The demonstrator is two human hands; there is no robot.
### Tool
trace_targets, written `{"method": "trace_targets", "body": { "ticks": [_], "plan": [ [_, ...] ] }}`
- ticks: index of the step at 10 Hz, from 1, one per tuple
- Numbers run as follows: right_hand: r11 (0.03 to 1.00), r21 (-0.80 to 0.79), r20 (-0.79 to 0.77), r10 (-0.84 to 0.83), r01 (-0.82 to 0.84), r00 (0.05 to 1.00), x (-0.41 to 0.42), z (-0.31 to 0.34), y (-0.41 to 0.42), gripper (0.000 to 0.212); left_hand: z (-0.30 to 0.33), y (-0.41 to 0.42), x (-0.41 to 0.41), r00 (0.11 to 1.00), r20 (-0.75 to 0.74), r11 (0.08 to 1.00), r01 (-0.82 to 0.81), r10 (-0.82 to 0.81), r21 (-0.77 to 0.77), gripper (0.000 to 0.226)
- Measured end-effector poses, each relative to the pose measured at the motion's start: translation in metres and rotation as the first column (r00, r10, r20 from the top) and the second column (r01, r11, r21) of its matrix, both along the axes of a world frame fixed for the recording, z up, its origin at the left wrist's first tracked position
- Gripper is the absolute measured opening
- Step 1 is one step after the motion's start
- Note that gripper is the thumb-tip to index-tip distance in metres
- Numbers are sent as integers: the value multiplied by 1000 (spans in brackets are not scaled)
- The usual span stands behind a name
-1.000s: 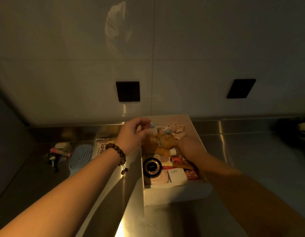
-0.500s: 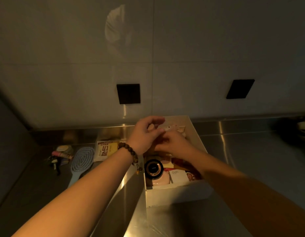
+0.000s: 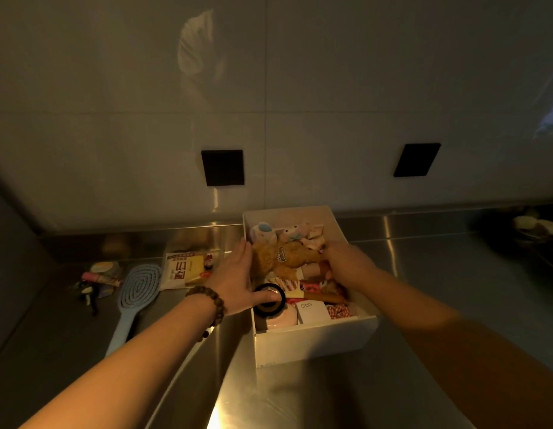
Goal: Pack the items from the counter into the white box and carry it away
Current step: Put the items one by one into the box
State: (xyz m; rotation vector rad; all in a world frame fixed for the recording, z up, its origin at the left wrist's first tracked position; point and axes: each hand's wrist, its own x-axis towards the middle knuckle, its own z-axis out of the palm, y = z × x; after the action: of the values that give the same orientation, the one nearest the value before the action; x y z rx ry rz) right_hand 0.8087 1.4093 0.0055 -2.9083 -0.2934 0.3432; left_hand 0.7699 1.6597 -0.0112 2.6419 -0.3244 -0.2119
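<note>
The white box (image 3: 312, 342) stands on the steel counter (image 3: 454, 305), its near wall facing the camera. Just inside that wall lie a pink round case (image 3: 281, 317) at the left, a white block (image 3: 312, 311) printed "GaN" in the middle and a red-and-white checked piece (image 3: 338, 311) at the right.

The left hand (image 3: 235, 283), with a bead bracelet (image 3: 211, 303) on its wrist, lies flat along the box's left wall, fingers stretched toward the back, thumb reaching over the rim onto a black ring (image 3: 269, 300) that sits above the pink case. It clasps nothing else; the palm presses the outer wall.

The right hand (image 3: 346, 264) reaches down into the box from the right side with fingers curled among the contents; what it holds, if anything, cannot be told.

Between the hands lies a brown plush toy (image 3: 284, 258) with a small dark badge whose writing is too small to read. Beyond it, against the back wall, sit pale plush toys (image 3: 287, 233) in pink and light blue.

Still on the counter left of the box are a light blue hairbrush (image 3: 135, 295), a white packet (image 3: 182, 269) with large dark Chinese characters, and farther left a small clutter of a pink tube (image 3: 98, 277) and dark keys (image 3: 86, 292).

On the tiled wall (image 3: 331, 88) behind are two black square plates (image 3: 223, 167).
</note>
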Motion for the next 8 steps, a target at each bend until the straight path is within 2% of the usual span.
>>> {"method": "trace_targets", "body": {
  "ticks": [1,2,3,4,5,6,7,8],
  "plan": [
    [993,-106,28,50,-47,998,0,-9,9,24,-5,2,0,1000,14,1000,-1,1,-13,126],
    [996,90,20,-24,22,1000,-5,-20,12,30,-5,4,1,1000,16,1000,12,-11,-5,129],
    [948,303,48,-118,98,992,-6,-27,11,23,-7,5,0,1000,17,1000,22,-22,-18,129],
    [862,455,-101,-200,224,975,-10,-27,14,23,-10,5,1,1000,16,999,18,-18,-44,128],
    [704,615,-240,-262,355,935,-9,-30,15,26,-11,5,1,1000,20,998,17,-16,-56,128],
    [626,691,-222,-292,361,930,-8,-28,12,28,-13,6,1,1000,24,997,13,-11,-70,131],
    [722,650,-141,-192,237,971,-14,-25,11,32,-16,8,2,1000,30,998,-1,3,-64,134],
    [842,528,-109,-60,109,992,-27,-16,11,42,-17,7,2,999,36,997,-22,25,-75,132]
  ]
}}
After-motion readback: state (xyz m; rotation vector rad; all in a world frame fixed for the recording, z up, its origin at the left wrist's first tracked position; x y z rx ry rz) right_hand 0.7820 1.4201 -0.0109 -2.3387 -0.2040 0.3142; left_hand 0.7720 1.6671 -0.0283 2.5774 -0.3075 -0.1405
